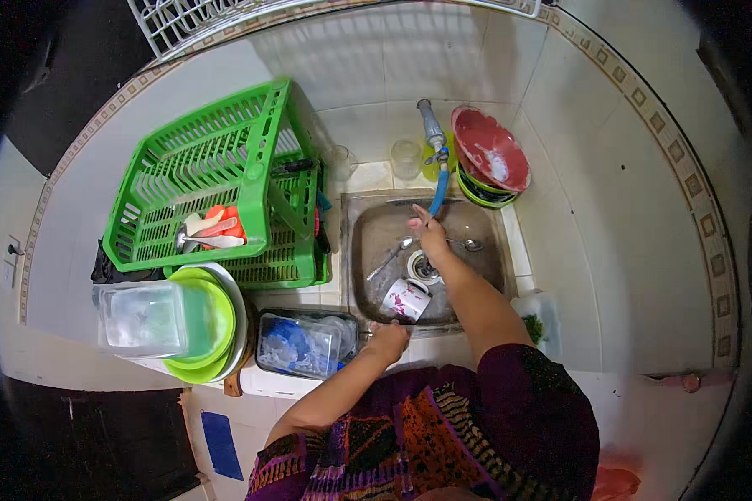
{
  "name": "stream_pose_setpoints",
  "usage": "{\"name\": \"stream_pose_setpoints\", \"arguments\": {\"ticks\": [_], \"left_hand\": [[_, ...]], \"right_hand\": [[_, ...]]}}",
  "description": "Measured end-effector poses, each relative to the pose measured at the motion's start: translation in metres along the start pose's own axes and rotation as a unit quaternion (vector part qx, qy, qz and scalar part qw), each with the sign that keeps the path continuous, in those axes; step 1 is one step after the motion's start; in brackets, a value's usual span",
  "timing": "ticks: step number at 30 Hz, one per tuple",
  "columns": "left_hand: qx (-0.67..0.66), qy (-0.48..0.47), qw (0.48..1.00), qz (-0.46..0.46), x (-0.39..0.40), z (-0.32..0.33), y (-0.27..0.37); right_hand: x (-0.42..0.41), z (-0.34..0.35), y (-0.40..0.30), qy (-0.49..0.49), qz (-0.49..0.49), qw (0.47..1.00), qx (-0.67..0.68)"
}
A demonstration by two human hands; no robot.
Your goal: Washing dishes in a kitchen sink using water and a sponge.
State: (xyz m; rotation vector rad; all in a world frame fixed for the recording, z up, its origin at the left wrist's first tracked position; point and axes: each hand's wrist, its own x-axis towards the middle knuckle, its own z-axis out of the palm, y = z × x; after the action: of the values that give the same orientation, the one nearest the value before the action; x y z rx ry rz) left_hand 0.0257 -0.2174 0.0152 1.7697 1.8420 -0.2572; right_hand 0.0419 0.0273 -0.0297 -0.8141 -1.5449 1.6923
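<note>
My right hand [431, 235] is over the sink basin [376, 232], fingers spread just below the end of the blue hose [439, 191] on the tap [432, 125]. It appears to hold nothing. My left hand [388, 343] rests at the sink's front edge, close to a white mug with pink markings [407, 300] that lies on its side in the basin. Its fingers look curled, but whether they grip anything is hidden. A metal spoon [391, 257] lies left of the drain [423, 267]; another spoon [472, 244] lies to the right, partly behind my right wrist.
Left stands a green plastic dish rack [257, 169] with utensils. Stacked bowls and a clear container [143, 318] sit before it. A black tub [307, 343] stands left of my left hand. Red bowls [490, 148] are behind right, glasses [406, 159] behind the sink, a plastic container [548, 325] right.
</note>
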Motion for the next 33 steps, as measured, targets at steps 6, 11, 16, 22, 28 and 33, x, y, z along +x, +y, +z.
{"name": "stream_pose_setpoints", "arguments": {"ticks": [6,11,16,22,28,33], "left_hand": [[0.024,0.01,1.0,0.001,-0.003,-0.011,0.008],[-0.051,0.005,0.998,0.032,0.009,-0.006,-0.001],[-0.049,0.125,0.989,0.058,0.008,-0.051,-0.021],[0.0,0.245,0.96,-0.137,0.009,-0.072,-0.055],[-0.031,0.042,0.973,-0.224,0.013,-0.073,-0.077],[-0.075,0.007,0.972,-0.224,0.027,-0.078,-0.083]], "right_hand": [[-0.019,-0.007,-0.032,0.036,0.133,0.979,0.15],[-0.019,-0.02,-0.026,-0.047,0.146,0.945,-0.288],[-0.023,-0.024,-0.046,-0.112,-0.069,0.9,-0.415],[-0.058,-0.009,-0.116,-0.182,0.08,0.975,-0.094],[-0.076,-0.023,-0.092,-0.046,-0.092,0.801,-0.59],[-0.074,0.033,-0.199,-0.043,-0.247,0.859,-0.446]]}}
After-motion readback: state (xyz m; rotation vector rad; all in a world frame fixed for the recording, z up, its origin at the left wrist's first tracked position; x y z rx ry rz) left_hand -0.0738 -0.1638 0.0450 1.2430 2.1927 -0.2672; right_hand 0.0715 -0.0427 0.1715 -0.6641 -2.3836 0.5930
